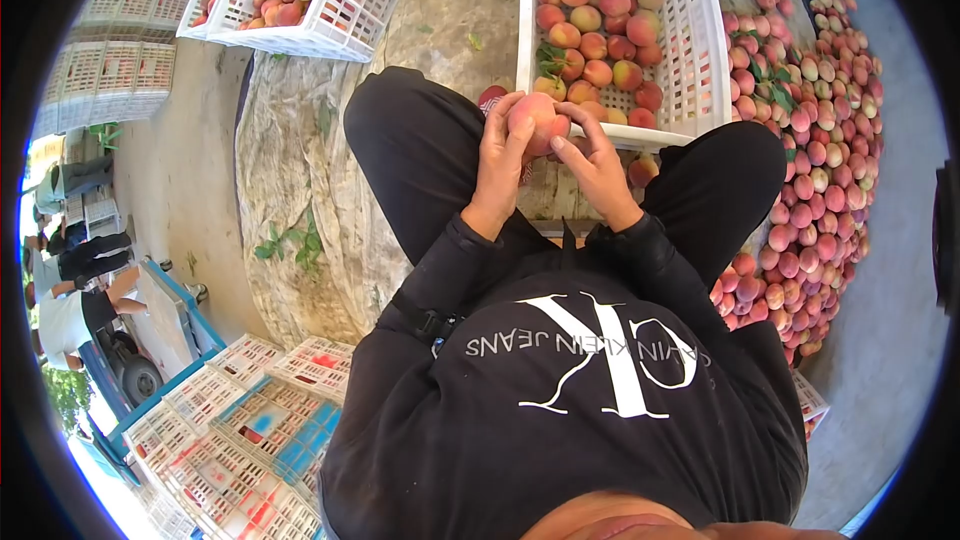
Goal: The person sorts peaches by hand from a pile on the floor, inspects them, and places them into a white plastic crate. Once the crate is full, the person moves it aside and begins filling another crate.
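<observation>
Peach (530,114) is held up between both hands, just over the near edge of the white crate (708,50). Its left side is cupped by the left hand (497,162), fingers curled around, thumb laid on the near face; the right side is steadied by the bent fingers and thumb of the right hand (601,172). A second reddish surface is seen under the right fingers; whether it is another fruit cannot be told. Loose peaches (615,25) are held in the crate, leaves (548,58) at their left; a larger heap (825,160) is spread at right. Another crate of fruit (345,15) is placed far left. Handling, as judged: light, firm, easily bruised; little slip expected if the skin is fuzzy. Hold best taken around the widest part, finger pads spread; hard pinching to be avoided.
</observation>
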{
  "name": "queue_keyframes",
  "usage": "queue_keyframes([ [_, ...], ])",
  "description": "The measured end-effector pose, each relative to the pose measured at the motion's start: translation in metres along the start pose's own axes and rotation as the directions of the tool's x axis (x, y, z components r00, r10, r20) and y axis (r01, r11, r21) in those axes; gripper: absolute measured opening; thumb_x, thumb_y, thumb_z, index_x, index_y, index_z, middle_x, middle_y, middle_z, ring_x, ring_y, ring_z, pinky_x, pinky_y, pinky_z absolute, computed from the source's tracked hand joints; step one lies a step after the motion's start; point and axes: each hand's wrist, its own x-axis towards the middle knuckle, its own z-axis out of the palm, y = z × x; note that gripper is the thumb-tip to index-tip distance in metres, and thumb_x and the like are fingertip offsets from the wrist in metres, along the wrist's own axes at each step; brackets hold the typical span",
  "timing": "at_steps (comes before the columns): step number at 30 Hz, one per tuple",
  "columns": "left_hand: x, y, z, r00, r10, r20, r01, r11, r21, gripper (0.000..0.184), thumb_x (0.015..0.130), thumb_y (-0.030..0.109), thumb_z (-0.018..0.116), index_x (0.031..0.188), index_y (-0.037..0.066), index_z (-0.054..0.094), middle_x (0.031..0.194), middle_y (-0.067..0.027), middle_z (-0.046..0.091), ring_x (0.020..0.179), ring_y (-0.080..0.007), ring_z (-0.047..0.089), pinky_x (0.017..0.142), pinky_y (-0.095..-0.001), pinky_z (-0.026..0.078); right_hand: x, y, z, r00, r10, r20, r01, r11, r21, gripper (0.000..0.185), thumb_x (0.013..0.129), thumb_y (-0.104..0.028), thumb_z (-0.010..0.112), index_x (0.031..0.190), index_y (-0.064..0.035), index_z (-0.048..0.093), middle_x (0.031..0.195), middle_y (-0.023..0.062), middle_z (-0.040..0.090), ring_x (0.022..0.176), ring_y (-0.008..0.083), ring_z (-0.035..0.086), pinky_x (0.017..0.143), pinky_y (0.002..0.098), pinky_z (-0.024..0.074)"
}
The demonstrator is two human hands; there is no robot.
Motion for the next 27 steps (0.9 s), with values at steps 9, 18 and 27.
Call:
queue_keyframes([
  [9, 0.001, -0.001, -0.003, 0.996, -0.08, 0.033, 0.082, 0.994, -0.078, 0.048, 0.096, 0.022, 0.053, 0.138, 0.005, 0.037, 0.131, -0.0106, 0.047, 0.117, -0.0176, 0.051, 0.094, -0.0316, 0.049, 0.001, -0.009, 0.001, 0.996, 0.089, 0.0, -0.088, 0.992, 0.09, 0.044, 0.094, -0.011, 0.058, 0.134, -0.0019, 0.042, 0.128, 0.0055, 0.047, 0.096, 0.0082, 0.058, 0.084, 0.0238, 0.0486],
  [18, 0.004, -0.011, -0.002, 0.996, 0.083, 0.035, -0.085, 0.995, 0.058, 0.049, 0.091, 0.017, 0.062, 0.132, 0.003, 0.04, 0.126, -0.0107, 0.05, 0.115, -0.0167, 0.051, 0.098, -0.0301, 0.043, -0.004, 0.002, -0.003, 1.0, 0.013, -0.018, -0.013, 1.0, -0.025, 0.043, 0.092, -0.011, 0.061, 0.131, -0.0009, 0.045, 0.125, 0.0059, 0.049, 0.091, 0.0086, 0.058, 0.079, 0.0227, 0.0484],
  [27, 0.004, -0.018, -0.007, 0.996, 0.089, 0.017, -0.09, 0.993, 0.08, 0.042, 0.097, 0.027, 0.058, 0.128, 0.001, 0.044, 0.124, -0.0104, 0.052, 0.111, -0.0151, 0.051, 0.096, -0.029, 0.042, -0.007, -0.005, -0.001, 0.996, 0.095, 0.0, -0.095, 0.995, 0.012, 0.045, 0.091, -0.01, 0.062, 0.132, -0.0031, 0.045, 0.12, 0.0042, 0.051, 0.088, 0.0069, 0.056, 0.075, 0.0225, 0.0483],
])
